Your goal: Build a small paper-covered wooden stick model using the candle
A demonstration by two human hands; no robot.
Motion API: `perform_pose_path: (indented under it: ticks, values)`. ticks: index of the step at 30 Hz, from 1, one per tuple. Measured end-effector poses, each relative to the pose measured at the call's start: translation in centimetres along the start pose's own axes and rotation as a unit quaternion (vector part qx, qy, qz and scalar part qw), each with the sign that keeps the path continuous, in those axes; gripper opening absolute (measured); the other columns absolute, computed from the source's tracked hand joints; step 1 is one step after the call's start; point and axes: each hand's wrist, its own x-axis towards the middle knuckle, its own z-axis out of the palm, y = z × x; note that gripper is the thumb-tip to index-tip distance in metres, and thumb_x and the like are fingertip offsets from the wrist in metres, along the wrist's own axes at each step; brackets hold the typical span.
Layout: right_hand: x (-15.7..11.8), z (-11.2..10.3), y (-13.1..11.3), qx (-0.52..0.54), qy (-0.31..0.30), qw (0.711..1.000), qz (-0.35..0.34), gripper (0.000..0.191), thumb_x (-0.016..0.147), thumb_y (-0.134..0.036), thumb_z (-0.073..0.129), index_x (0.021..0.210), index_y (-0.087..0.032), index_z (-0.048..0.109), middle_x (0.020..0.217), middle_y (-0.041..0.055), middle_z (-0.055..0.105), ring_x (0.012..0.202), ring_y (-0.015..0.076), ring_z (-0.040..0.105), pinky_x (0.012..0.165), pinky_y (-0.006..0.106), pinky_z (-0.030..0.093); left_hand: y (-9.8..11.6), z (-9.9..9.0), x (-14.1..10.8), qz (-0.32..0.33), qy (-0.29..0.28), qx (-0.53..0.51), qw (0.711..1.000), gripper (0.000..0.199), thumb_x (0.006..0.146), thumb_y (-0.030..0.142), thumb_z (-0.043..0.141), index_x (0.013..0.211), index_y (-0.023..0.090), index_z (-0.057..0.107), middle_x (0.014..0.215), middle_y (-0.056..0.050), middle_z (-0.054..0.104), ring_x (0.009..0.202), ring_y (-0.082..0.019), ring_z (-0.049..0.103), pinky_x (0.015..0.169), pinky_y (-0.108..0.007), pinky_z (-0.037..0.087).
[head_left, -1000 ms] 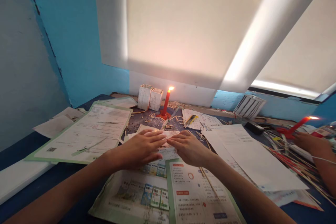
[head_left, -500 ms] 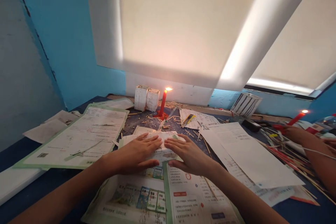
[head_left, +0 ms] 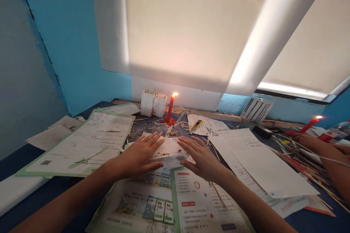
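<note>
Though both at paper (head_left: 170, 150) edges, left hand (head_left: 142, 156) clear of right hand (head_left: 201, 157).

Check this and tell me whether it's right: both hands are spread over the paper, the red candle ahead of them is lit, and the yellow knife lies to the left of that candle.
Not quite: the head view shows the yellow knife to the right of the red candle. The candle is lit, and the left hand and right hand are spread over the paper.
</note>
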Motion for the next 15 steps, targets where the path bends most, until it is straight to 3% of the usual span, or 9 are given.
perform_pose_path:
  ticks: [3, 5, 7, 10, 12, 15]
  values:
    - [-0.3, -0.1, 0.8, -0.014, 0.085, 0.996, 0.031, 0.046, 0.093, -0.035, 0.046, 0.136, -0.021, 0.038, 0.132, 0.0127, 0.055, 0.123, 0.0244, 0.050, 0.100, 0.048, 0.041, -0.1, -0.8, 0.5, -0.057, -0.023, -0.005, 0.998, 0.066, 0.081, 0.042, 0.057, 0.137, 0.012, 0.041, 0.140, -0.020, 0.046, 0.125, -0.034, 0.045, 0.099, -0.047, 0.039]
    - [-0.6, -0.2, 1.3, -0.004, 0.148, 0.987, 0.064, 0.043, 0.092, -0.033, 0.046, 0.133, -0.023, 0.040, 0.128, 0.0121, 0.056, 0.119, 0.0251, 0.052, 0.097, 0.046, 0.044, -0.2, -1.5, 0.6, -0.074, -0.029, -0.022, 0.997, 0.073, 0.076, 0.037, 0.061, 0.140, 0.010, 0.037, 0.138, -0.020, 0.047, 0.124, -0.035, 0.046, 0.099, -0.047, 0.040]
    - [-0.9, -0.1, 1.7, 0.021, 0.224, 0.969, 0.106, 0.040, 0.092, -0.033, 0.045, 0.131, -0.024, 0.041, 0.125, 0.0120, 0.056, 0.117, 0.0259, 0.052, 0.095, 0.047, 0.044, -0.6, -2.0, 0.5, -0.068, 0.007, -0.038, 0.997, 0.078, 0.076, 0.036, 0.061, 0.142, 0.009, 0.031, 0.140, -0.021, 0.043, 0.128, -0.034, 0.041, 0.102, -0.048, 0.036]
    - [-1.2, -0.1, 1.7, 0.096, 0.316, 0.934, 0.139, 0.046, 0.091, -0.043, 0.044, 0.132, -0.024, 0.037, 0.125, 0.0133, 0.053, 0.117, 0.0270, 0.051, 0.093, 0.047, 0.046, -1.4, -2.0, -0.1, -0.002, 0.112, -0.060, 0.992, 0.071, 0.084, 0.038, 0.055, 0.143, 0.013, 0.025, 0.143, -0.019, 0.037, 0.133, -0.031, 0.033, 0.106, -0.046, 0.033]
    - [-1.2, 0.1, 1.1, 0.154, 0.309, 0.930, 0.126, 0.065, 0.086, -0.057, 0.048, 0.138, -0.022, 0.029, 0.133, 0.0154, 0.046, 0.120, 0.0286, 0.049, 0.095, 0.048, 0.046, -1.7, -1.2, -0.3, 0.034, 0.191, -0.074, 0.978, 0.075, 0.084, 0.042, 0.055, 0.144, 0.015, 0.020, 0.143, -0.020, 0.035, 0.133, -0.030, 0.032, 0.106, -0.045, 0.034]
    - [-0.6, 0.6, -0.8, 0.182, 0.220, 0.954, 0.094, 0.097, 0.073, -0.067, 0.057, 0.145, -0.021, 0.011, 0.141, 0.0172, 0.038, 0.126, 0.0307, 0.044, 0.097, 0.050, 0.045, -1.9, 0.7, -0.1, 0.044, 0.275, -0.075, 0.957, 0.093, 0.075, 0.049, 0.064, 0.144, 0.013, 0.013, 0.137, -0.022, 0.041, 0.127, -0.035, 0.039, 0.103, -0.051, 0.037]
